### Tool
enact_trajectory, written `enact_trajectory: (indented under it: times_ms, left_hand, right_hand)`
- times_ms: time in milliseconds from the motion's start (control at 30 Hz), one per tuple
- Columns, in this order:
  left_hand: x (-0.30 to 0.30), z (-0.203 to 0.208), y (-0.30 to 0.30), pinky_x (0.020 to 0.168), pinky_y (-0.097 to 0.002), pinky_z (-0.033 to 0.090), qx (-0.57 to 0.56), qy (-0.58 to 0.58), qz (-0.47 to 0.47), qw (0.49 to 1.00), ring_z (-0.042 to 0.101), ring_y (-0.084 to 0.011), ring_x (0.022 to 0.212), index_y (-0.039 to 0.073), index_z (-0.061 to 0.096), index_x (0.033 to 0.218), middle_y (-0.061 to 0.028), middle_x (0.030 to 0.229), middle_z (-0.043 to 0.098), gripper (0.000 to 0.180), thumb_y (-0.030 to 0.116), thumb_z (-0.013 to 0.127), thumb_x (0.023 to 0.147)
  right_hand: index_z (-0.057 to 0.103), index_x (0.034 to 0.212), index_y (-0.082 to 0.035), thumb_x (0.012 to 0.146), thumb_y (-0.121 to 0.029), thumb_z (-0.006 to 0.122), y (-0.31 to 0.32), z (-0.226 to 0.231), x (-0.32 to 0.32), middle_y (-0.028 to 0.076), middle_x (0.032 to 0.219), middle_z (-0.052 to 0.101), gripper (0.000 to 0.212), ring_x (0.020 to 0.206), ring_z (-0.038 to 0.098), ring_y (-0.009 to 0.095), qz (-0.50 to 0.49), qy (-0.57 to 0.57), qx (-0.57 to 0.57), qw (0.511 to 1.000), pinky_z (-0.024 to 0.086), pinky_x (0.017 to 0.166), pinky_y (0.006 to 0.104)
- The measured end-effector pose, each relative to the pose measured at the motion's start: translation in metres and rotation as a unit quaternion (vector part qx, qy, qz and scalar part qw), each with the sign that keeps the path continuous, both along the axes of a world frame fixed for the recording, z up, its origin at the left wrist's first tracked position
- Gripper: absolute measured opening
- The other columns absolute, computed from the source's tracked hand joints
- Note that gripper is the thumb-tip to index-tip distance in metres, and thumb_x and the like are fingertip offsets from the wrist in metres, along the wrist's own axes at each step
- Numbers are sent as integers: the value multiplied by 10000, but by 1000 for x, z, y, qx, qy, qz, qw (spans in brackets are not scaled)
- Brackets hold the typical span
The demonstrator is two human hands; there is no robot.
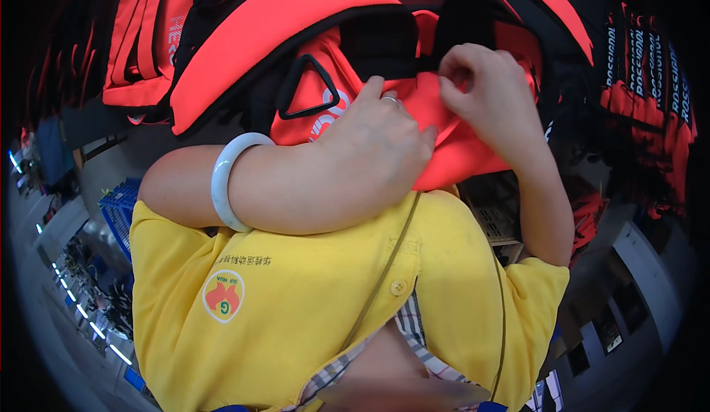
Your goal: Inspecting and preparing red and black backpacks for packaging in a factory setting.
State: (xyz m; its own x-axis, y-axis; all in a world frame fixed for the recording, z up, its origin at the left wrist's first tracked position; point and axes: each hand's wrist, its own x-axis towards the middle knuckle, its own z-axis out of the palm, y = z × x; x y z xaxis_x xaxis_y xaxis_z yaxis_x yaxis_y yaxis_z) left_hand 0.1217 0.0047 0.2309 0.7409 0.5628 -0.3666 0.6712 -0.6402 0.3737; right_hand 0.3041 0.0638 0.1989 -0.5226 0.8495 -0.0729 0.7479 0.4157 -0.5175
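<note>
In front of my chest is a red and black backpack [479, 154] with wide padded shoulder straps [244, 49]. My left hand [381, 138], reaching across from the left with a pale bangle on the wrist, has its fingers curled over the red fabric. Beside it, my right hand [488, 90] is bent with thumb and forefinger pinched at the upper edge of the same fabric; what lies between the fingertips is too small to make out. A black triangular ring [307, 86] rests on the red panel, left of my left hand.
Another red and black bag [144, 42] hangs at the upper left. On the right hang several black straps with white lettering [643, 64] and red ends. A blue plastic crate [118, 212] stands on the left, past my elbow.
</note>
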Motion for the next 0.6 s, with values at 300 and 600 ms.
enact_trajectory:
  times_ms: [300,600]
  left_hand:
    - [3,0,2,876,-421,394,-12,-16,-14,1000,618,-278,811,16,639,984,-132,754,610,254,31,592,735]
    - [2,-3,1,854,-432,428,-34,-33,-11,999,620,-269,706,13,638,979,-109,636,585,257,15,595,726]
  right_hand:
    - [665,738,-46,723,-181,723,-10,-27,-18,108,693,655,147,693,651,268,27,-106,17,994,434,713,391]
    - [657,694,-43,660,-94,685,-6,-53,-24,133,668,650,68,647,649,286,47,-136,-9,990,421,626,400]
